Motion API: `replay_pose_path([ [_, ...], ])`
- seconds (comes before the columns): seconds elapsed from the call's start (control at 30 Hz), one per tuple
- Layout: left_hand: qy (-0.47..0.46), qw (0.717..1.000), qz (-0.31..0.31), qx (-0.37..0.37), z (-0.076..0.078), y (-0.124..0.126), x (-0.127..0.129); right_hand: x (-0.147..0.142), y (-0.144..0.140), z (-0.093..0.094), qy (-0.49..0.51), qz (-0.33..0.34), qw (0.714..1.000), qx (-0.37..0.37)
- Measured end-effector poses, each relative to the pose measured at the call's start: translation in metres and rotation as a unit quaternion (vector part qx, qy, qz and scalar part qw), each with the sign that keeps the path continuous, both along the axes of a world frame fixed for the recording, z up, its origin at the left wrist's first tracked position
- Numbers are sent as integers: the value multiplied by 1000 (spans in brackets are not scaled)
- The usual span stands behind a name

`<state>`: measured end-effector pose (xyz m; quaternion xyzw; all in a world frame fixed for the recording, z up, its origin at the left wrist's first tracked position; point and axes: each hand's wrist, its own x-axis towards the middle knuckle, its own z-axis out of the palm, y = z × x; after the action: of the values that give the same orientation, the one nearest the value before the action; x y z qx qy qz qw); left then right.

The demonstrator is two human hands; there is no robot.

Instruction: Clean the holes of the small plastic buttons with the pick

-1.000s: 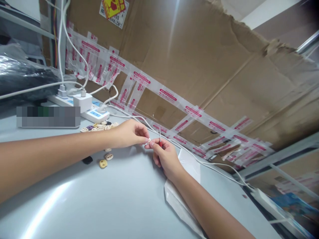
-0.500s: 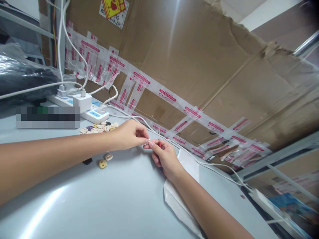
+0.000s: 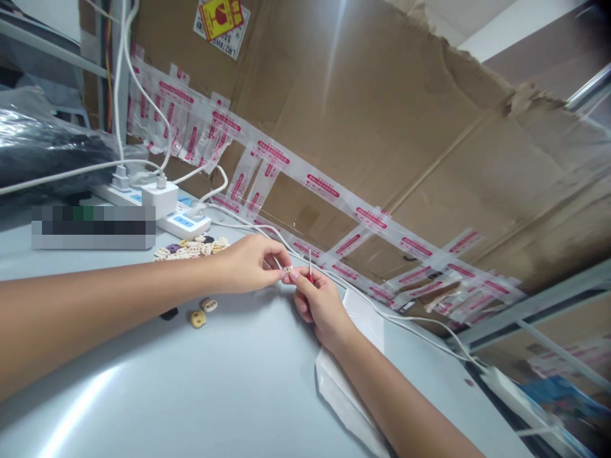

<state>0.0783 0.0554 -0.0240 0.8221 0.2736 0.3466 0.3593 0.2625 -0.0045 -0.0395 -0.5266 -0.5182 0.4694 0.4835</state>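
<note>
Cardboard point(image 3: 372, 114) stands behind, torn along its top edge, seams taped. Desk point(image 3: 214, 388): far edge runs along the cardboard, down to the right; white cables follow it. Widest stretch of surface lies on the near side, between the forearms. Clear plastic point(image 3: 42, 121) at far left wraps a dark bundle point(image 3: 48, 152). White sheet point(image 3: 344, 401) lies partly under the right forearm. Power strip point(image 3: 184, 222) at back left carries plugs and a white adapter point(image 3: 160, 198).

Left hand point(image 3: 251, 262): thumb and finger pinched together on a small bead. Right hand point(image 3: 324, 308): curled around a red-handled tool point(image 3: 310, 266), its thumb and fingertip also at the bead. Tool's long axis near upright in view, metal shaft pointing up.

Bead pile point(image 3: 193, 250): beyond the left forearm, mostly pale. Near side of that forearm: yellow bead point(image 3: 197, 319), pale bead point(image 3: 209, 305) just beside it, black piece point(image 3: 169, 313) partly hidden. Held bead point(image 3: 287, 270): between both hands' fingertips, above the desk; too small to read its long axis.
</note>
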Motion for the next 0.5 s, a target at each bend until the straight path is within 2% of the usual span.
replay_pose_path([
  [0.27,25,976,18,216,-4,-1,1,1,1,4,23,13,999,-32],
  [0.37,28,967,17,253,-3,-1,1,1,0,5,26,22,999,-36],
  [0.5,21,964,11,266,-3,-2,1,0,-1,5,25,27,999,-31],
])
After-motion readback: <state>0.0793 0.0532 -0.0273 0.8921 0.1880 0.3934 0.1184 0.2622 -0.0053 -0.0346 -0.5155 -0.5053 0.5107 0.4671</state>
